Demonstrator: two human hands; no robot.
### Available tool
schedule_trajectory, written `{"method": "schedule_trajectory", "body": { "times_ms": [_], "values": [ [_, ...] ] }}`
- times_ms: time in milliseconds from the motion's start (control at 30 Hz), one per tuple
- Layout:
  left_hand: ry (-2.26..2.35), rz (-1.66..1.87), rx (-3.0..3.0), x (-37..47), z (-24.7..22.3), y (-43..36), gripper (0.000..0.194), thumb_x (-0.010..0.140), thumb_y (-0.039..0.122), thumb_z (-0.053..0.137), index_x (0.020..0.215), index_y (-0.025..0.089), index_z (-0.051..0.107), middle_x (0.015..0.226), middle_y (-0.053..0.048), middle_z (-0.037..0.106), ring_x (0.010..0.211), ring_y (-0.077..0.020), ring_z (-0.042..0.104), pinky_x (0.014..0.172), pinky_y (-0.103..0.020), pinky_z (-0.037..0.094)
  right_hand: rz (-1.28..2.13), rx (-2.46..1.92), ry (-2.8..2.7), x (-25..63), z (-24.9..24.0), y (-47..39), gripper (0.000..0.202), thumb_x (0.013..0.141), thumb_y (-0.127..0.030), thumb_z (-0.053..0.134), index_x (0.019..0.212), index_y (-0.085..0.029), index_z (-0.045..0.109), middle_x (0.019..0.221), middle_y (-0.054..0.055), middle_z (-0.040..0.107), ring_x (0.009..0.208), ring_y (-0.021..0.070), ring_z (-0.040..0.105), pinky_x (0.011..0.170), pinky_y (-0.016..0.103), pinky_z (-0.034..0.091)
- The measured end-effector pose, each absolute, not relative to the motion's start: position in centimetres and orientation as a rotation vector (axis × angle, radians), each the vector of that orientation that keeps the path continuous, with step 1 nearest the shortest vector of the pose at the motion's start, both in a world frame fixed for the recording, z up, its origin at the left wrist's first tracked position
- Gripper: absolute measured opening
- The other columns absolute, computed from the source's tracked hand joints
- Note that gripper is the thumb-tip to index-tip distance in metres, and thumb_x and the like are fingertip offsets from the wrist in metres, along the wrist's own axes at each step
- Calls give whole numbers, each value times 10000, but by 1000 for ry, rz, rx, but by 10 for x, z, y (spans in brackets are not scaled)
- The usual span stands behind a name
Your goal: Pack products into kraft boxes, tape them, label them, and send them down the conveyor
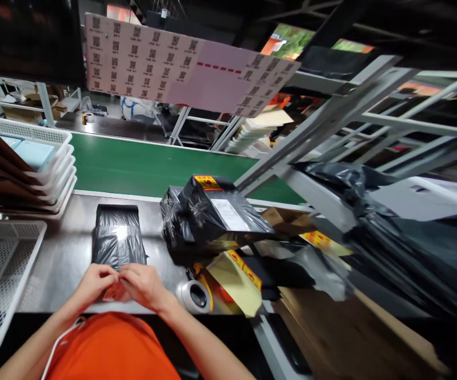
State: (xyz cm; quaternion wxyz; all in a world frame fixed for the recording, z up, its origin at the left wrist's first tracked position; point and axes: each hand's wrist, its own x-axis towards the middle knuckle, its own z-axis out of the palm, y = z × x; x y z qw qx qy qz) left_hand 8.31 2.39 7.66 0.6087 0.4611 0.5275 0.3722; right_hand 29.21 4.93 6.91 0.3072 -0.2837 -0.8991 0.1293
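A black plastic-wrapped parcel (118, 235) lies flat on the metal table (64, 245), straight in front of me. At its near end my left hand (97, 282) and my right hand (141, 282) meet, fingers bent and pinched together at the parcel's near edge. What the fingertips hold is too small to make out. Some reddish, see-through material (116, 292) shows just below the fingers. To the right of my right hand sits a roll of white tape (194, 296).
Wrapped black parcels (228, 214) are piled on the right, with yellow label sheets (238, 282) nearer me. White baskets (60, 203) stand stacked at the left, another (34, 253) below them. A green conveyor belt (141, 169) runs behind. A metal frame (311, 126) rises at the right.
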Motion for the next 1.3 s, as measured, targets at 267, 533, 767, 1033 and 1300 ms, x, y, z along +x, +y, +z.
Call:
{"method": "schedule_trajectory", "body": {
  "times_ms": [267,533,767,1033,1300],
  "values": [
    [1269,860,856,89,78,23,365,626,482,829,691,128,771,606,-3,637,591,-128,488,599,-248,366,227,-647,-2429,294,69,64,176,1051,-216,574,1021,-224,747,1053,44,839,836,161,777,697,236,595],
    [1312,891,964,89,84,26,326,677,468,793,688,143,785,649,-39,706,637,-174,586,675,-285,459,245,-558,-2366,296,65,76,166,1056,-232,605,1048,-221,770,1071,59,840,888,177,796,736,254,636],
    [1363,884,1120,91,84,20,278,722,430,741,699,164,820,747,-75,780,737,-227,676,738,-305,514,325,-521,-2335,299,64,71,178,1060,-204,593,1132,-216,755,1074,71,840,896,181,803,762,266,655],
    [1374,868,995,97,88,8,286,696,434,764,651,151,774,657,-41,694,637,-163,562,642,-272,431,316,-483,-2299,301,63,63,193,1089,-245,571,1131,-205,755,1034,63,840,863,173,794,739,261,636],
    [1316,822,730,104,94,7,356,576,463,866,627,131,746,505,42,511,514,-77,329,540,-237,229,162,-514,-2333,305,72,51,232,1100,-210,524,1048,-174,747,971,39,832,739,167,757,608,276,554]
  ]
}}
